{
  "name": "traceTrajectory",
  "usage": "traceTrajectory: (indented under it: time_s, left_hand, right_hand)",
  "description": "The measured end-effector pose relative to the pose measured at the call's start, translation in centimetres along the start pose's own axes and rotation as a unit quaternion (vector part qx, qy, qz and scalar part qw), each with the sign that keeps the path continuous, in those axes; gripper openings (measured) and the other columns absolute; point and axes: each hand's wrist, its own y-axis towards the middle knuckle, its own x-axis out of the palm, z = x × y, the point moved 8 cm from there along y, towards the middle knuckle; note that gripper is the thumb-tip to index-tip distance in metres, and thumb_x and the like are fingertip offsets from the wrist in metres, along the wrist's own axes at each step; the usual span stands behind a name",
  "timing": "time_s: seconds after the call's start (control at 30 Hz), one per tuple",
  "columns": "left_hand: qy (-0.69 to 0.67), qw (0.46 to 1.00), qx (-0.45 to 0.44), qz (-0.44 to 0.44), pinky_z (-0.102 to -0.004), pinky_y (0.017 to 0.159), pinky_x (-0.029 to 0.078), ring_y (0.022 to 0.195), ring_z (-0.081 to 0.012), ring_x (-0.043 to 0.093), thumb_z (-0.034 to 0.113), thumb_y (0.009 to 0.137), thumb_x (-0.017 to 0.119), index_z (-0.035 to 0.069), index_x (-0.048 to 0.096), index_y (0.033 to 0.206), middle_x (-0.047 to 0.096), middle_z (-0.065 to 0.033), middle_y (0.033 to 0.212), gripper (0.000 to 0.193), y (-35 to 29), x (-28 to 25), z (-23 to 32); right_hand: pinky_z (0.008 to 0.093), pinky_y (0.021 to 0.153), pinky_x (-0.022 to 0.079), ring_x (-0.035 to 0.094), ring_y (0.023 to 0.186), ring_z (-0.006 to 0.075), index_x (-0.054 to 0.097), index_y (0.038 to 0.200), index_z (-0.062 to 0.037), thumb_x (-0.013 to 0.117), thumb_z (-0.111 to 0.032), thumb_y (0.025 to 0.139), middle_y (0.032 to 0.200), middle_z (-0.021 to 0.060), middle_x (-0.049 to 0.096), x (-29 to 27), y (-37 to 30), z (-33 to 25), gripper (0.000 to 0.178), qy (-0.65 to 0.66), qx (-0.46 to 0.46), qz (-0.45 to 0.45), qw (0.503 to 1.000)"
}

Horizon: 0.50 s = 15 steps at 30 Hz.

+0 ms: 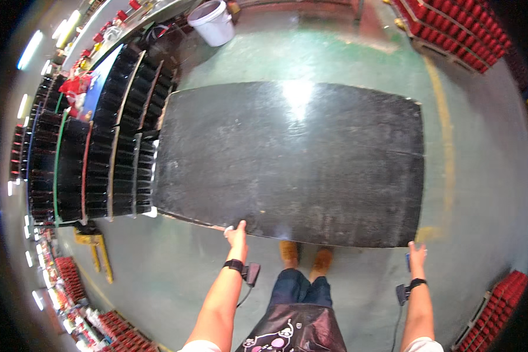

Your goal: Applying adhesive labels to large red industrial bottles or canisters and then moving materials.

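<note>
A large black rectangular board, scuffed on top, spreads across the middle of the view in front of my legs. My left hand is closed on its near edge, thumb on the upper face and the other fingers mostly hidden beneath. At the near right corner my right hand grips the same board, its fingers partly out of sight. The board's left end meets a tall stack of black items layered with thin sheets; whether it rests on the stack, I cannot tell.
A white bucket stands on the green floor beyond the board, near a cluttered workbench. Stacks of red items rise at the far right, with another red stack at lower right. A yellow pallet jack is at left.
</note>
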Motion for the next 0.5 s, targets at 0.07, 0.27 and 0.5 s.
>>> traceTrajectory:
  time_s: [0.07,0.27,0.5]
  left_hand:
    - [-0.03,0.998,-0.037,-0.045,-0.0353,0.077,0.052,0.09,-0.0232,0.061,0.023,0.08,0.079,-0.011,0.042,0.126,0.058,-0.0185,0.114,0.069,-1.7,5.0,0.3]
    - [-0.049,0.998,-0.036,-0.029,-0.0271,0.046,0.046,0.052,-0.0126,0.054,0.021,0.083,0.076,-0.001,0.046,0.108,0.06,-0.0082,0.082,0.045,-1.0,0.2,0.9]
    - [-0.077,0.993,-0.07,0.061,-0.0279,0.041,0.047,0.05,-0.015,0.057,0.023,0.082,0.076,0.001,0.044,0.104,0.059,-0.0085,0.078,0.045,-2.4,-2.7,2.4]
  right_hand:
    - [0.0436,0.103,0.04,0.054,0.12,0.0402,0.051,0.129,0.0086,0.066,-0.055,0.085,0.125,0.0307,0.058,-0.9,7.2,5.2,0.079,0.121,-0.01,-0.008,0.993]
    - [0.0397,0.093,0.045,0.06,0.105,0.0295,0.057,0.118,0.0113,0.077,-0.05,0.077,0.115,0.0227,0.063,2.7,6.2,2.8,0.076,0.171,0.066,-0.006,0.983]
    - [0.0412,0.09,0.047,0.064,0.103,0.0344,0.062,0.11,0.0135,0.075,-0.038,0.08,0.111,0.0267,0.066,3.5,4.5,-1.8,0.061,0.091,0.07,-0.045,0.992]
